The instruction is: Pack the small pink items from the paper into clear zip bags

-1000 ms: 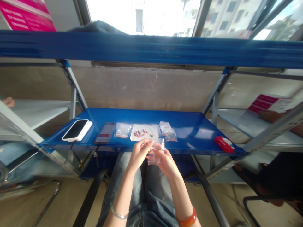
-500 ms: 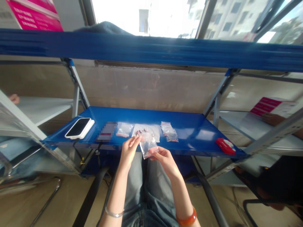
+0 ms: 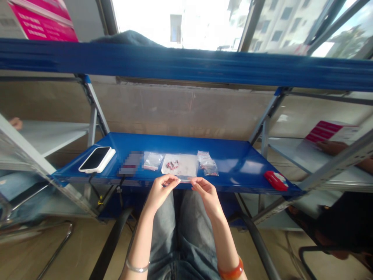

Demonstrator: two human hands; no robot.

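Between my two hands a small clear zip bag (image 3: 185,180) is stretched flat, seen nearly edge-on at the shelf's front edge. My left hand (image 3: 163,189) pinches its left end, and my right hand (image 3: 205,190) pinches the right end. Just beyond lies a white sheet or tray (image 3: 188,163) bearing several small dark and red beads (image 3: 172,165). To its left is a stack of clear zip bags (image 3: 152,161). On the right, more zip bags (image 3: 207,163) overlap, with reddish contents or edges.
A phone in a white case (image 3: 97,159) lies at the left of the blue shelf (image 3: 233,155). A red object (image 3: 276,181) sits at the right front corner. Metal posts flank the shelf. Another person's hand (image 3: 332,147) is at a neighbouring shelf on the right.
The zip bag has turned from hanging tilted to nearly edge-on, and both hands now grip its opposite ends at equal height. The beads on the white sheet are uncovered to view.
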